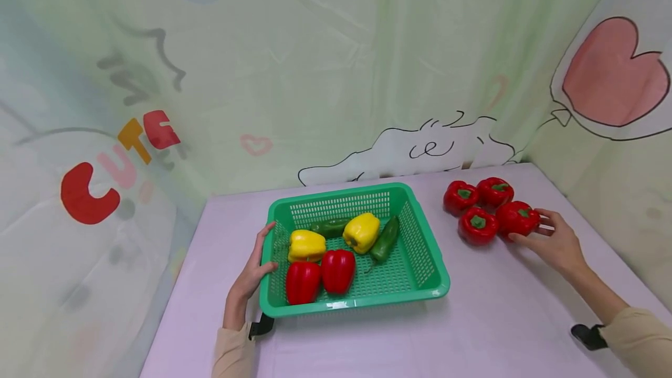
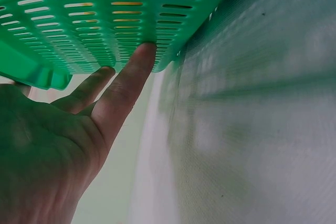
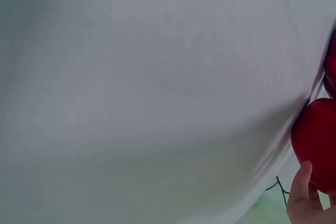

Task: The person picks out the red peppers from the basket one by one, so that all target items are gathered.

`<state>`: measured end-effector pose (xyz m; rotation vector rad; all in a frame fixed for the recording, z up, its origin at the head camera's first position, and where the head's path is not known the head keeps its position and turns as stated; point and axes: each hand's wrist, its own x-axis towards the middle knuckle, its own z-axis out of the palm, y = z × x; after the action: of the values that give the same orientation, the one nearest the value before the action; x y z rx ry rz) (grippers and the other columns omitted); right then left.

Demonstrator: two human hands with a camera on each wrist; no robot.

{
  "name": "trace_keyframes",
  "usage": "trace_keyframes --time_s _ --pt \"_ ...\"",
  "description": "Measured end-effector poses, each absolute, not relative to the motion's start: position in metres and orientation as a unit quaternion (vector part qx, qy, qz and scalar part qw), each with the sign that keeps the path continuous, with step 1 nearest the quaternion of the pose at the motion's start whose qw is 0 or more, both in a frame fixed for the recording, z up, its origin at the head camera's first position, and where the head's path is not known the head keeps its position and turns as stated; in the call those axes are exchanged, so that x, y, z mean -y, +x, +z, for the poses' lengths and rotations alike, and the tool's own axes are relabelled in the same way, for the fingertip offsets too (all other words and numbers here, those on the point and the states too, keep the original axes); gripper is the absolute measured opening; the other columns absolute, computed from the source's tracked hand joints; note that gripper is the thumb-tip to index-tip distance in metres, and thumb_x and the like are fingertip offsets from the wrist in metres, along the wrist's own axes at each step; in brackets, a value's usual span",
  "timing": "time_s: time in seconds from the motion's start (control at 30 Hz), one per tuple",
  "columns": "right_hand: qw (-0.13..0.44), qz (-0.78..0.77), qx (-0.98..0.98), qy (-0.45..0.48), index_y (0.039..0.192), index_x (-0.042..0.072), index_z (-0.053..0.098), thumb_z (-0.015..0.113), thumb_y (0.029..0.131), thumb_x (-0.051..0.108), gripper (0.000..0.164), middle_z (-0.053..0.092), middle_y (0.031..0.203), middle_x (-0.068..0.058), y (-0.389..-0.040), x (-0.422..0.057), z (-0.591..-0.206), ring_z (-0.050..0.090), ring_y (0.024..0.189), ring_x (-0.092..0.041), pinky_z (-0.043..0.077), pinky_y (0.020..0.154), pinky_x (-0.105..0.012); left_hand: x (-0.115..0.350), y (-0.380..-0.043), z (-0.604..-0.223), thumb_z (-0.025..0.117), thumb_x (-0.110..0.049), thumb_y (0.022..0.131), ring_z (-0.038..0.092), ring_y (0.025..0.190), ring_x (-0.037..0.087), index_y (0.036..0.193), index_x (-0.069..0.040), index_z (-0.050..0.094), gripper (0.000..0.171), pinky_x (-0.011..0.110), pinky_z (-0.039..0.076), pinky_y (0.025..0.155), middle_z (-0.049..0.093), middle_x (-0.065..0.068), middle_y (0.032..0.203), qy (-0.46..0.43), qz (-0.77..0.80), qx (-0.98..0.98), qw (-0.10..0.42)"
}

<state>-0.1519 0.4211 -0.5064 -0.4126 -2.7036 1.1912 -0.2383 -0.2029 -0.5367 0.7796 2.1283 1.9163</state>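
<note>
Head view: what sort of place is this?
Perhaps a makeshift booth: cartoon-printed sheeting hangs behind and beside a pale lilac table bearing a green basket and red peppers.

Four glossy red, green-stemmed, rounded bell peppers (image 1: pixel 476 234) lie between two and three o'clock from a green, slot-patterned, rectangular plastic basket (image 1: pixel 362 303) on a flat pale-lilac tabletop (image 1: pixel 367 346).

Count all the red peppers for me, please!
6: two side by side in the green basket, left red pepper and right red pepper; four clustered on the table, far-left pepper, far-right pepper, near-left pepper and near-right pepper. None looks hidden.
</note>
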Motion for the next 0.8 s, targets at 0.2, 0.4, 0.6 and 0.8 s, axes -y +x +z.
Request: trace_keyframes --time_s 0.2,0.4,0.6,0.8 --pt "0.079 0.392 0.906 -0.14 0.149 -0.011 0.017 0.071 0.088 0.034 0.093 0.031 0.14 -0.042 -0.155 -0.419 -0.507 0.036 0.119 -0.058 0.039 0.058 -0.011 0.203 -0.238 -0.536 0.049 -0.007 0.08 0.034 0.128 0.049 0.157 -0.017 0.013 0.086 0.055 0.041 0.096 0.015 0.021 0.159 0.262 0.644 -0.713 0.086" --pt "0.066 0.391 0.908 -0.136 0.151 -0.01 0.013 0.073 0.087 0.037 0.099 0.029 0.141 -0.042 -0.155 -0.422 -0.506 0.035 0.12 -0.058 0.047 0.062 -0.022 0.203 -0.238 -0.535 0.049 -0.007 0.08 0.034 0.128 0.05 0.157 -0.016 0.013 0.085 0.055 0.041 0.096 0.015 0.021 0.159 0.263 0.644 -0.713 0.086" --pt "0.064 0.389 0.909 -0.131 0.151 -0.009 0.012 0.073 0.087 0.037 0.1 0.03 0.141 -0.042 -0.152 -0.426 -0.502 0.035 0.12 -0.057 0.055 0.07 -0.044 0.202 -0.238 -0.535 0.049 -0.007 0.08 0.033 0.128 0.05 0.157 -0.016 0.013 0.086 0.057 0.041 0.096 0.015 0.021 0.159 0.265 0.643 -0.714 0.085" --pt "0.079 0.388 0.909 -0.128 0.151 -0.009 0.014 0.07 0.089 0.036 0.095 0.028 0.141 -0.043 -0.148 -0.428 -0.49 0.035 0.12 -0.059 0.052 0.062 -0.028 0.201 -0.238 -0.535 0.05 -0.007 0.079 0.034 0.128 0.05 0.157 -0.016 0.014 0.086 0.056 0.042 0.095 0.015 0.021 0.159 0.26 0.641 -0.717 0.084"
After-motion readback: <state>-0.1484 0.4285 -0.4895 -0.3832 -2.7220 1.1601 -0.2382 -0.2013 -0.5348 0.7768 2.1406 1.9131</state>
